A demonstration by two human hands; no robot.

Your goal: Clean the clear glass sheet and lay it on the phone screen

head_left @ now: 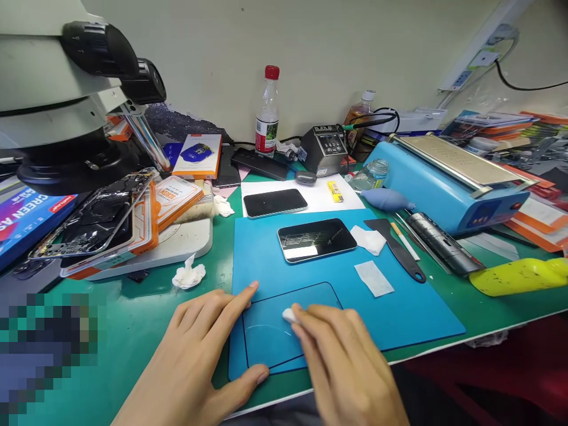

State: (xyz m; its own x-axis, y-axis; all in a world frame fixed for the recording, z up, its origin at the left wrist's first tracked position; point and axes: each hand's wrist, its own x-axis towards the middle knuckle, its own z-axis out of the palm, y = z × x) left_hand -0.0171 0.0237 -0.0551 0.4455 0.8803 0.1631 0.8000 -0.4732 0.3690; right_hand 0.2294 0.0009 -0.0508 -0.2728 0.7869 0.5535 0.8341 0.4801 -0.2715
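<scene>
So the left hand [199, 343] is palm down, index finger stretched out, thumb spread well apart from it, bare wrist low in view. Right hand [348, 352] has its knuckles bent, thumb and fingertips in a pinch.

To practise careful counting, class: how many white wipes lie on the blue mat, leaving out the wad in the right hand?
2: a creased wipe beside the phone's right end, and a flatter wipe lower in the picture. The left hand or right hand may hide others.
</scene>
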